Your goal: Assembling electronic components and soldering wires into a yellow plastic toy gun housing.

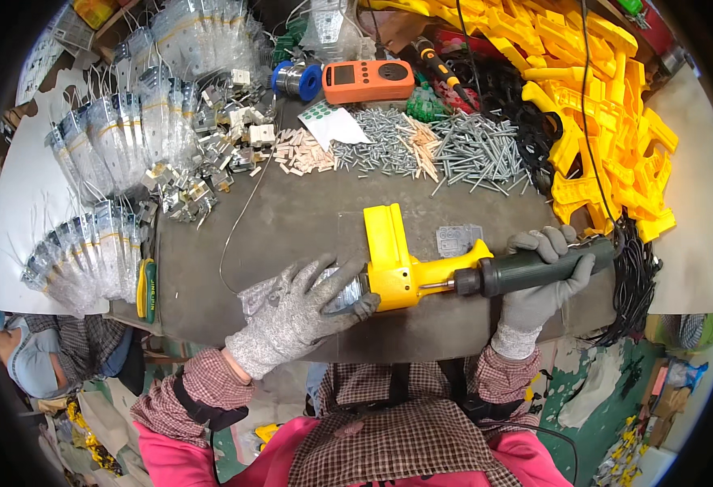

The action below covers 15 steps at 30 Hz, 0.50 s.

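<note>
In the middle of the bench lies a yellow plastic tool housing point(391, 258), its broad block standing up and its narrow handle pointing right. My gloved left hand point(303, 304) steadies its left end, fingers curled over a shiny part in clear wrap point(342, 290) that meets the housing. Most of that part is hidden under the glove. My gloved right hand point(547, 276) is wrapped round a black electric screwdriver point(506, 273), held level. Its thin bit reaches left along the handle to the housing's block; whether a screw sits at the tip cannot be seen.
Behind are piles of screws point(478, 150), pale wooden-looking pins point(301, 152), metal brackets point(230, 134), an orange meter point(368, 81) and a solder spool point(297, 80). Wrapped boards point(101, 260) stand left, beside a yellow-green tool point(145, 288). Yellow housings point(616, 122) heap at right. A cable point(590, 122) hangs down.
</note>
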{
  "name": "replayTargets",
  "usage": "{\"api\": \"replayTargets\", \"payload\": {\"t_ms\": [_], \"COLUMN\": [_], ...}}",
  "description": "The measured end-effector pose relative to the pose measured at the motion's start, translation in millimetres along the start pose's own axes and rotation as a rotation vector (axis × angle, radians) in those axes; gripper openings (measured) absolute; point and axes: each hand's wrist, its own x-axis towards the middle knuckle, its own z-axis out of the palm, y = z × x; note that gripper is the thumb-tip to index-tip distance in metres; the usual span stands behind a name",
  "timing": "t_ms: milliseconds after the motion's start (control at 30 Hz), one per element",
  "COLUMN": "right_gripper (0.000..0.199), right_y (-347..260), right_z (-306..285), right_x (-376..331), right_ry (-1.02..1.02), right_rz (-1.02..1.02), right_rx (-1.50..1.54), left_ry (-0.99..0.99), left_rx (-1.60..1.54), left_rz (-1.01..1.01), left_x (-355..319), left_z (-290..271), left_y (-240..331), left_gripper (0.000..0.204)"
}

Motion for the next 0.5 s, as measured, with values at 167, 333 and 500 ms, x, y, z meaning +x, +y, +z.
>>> {"api": "replayTargets", "payload": {"t_ms": [167, 333, 500], "right_gripper": [0.03, 0.028, 0.035], "right_y": [-1.2, 1.5, 11.0], "right_z": [1.4, 2.9, 11.5], "right_x": [-1.3, 0.6, -2.9], "right_ry": [-0.027, 0.044, 0.212], "right_rz": [0.0, -0.029, -0.111], "right_rx": [-0.006, 0.086, -0.027], "left_ry": [-0.013, 0.026, 0.019], "left_rx": [0.141, 0.106, 0.056], "left_rz": [0.018, 0.018, -0.009], "left_x": [0.4, 6.3, 12.7], "left_z": [-0.5, 1.7, -2.6], "left_y": [8.4, 10.5, 19.6], "left_gripper": [0.054, 0.049, 0.046]}}
